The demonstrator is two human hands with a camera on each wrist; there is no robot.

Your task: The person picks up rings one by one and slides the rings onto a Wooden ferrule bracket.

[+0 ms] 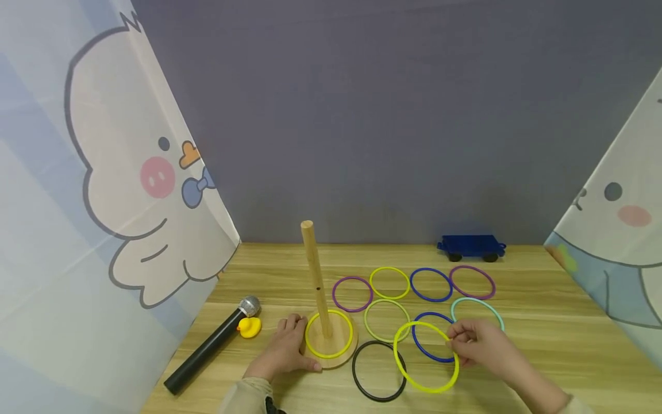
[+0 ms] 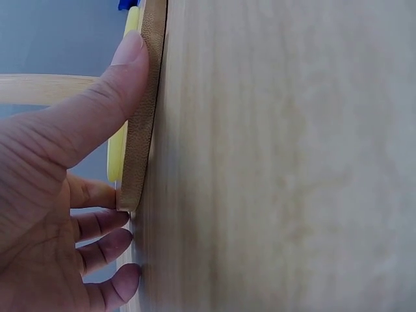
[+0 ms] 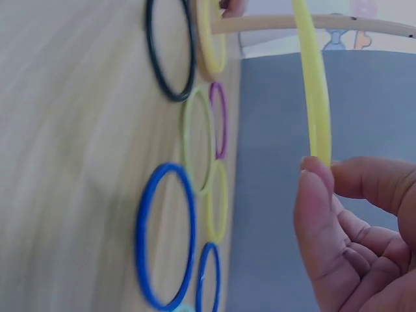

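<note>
One yellow ring (image 1: 328, 340) is already on the peg (image 1: 316, 279); my left hand (image 1: 285, 348) presses the base (image 1: 345, 356) near the table's front edge, my right hand (image 1: 478, 342) pinches a second yellow ring (image 1: 425, 356), lifted beside eight still lying flat.

Wood table (image 1: 543, 322): peg stand (image 1: 331, 345), loose rings (image 1: 429, 284), mic (image 1: 212, 345), duck (image 1: 249, 327), blue car (image 1: 471, 246).

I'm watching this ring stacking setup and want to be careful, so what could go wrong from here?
The right hand only pinches the yellow ring at its edge, so it might slip and drop onto the black ring or blue ring lying beneath. The wooden peg leans slightly; a knock from the ring could rock the round base, which the left hand merely touches at its rim.
</note>
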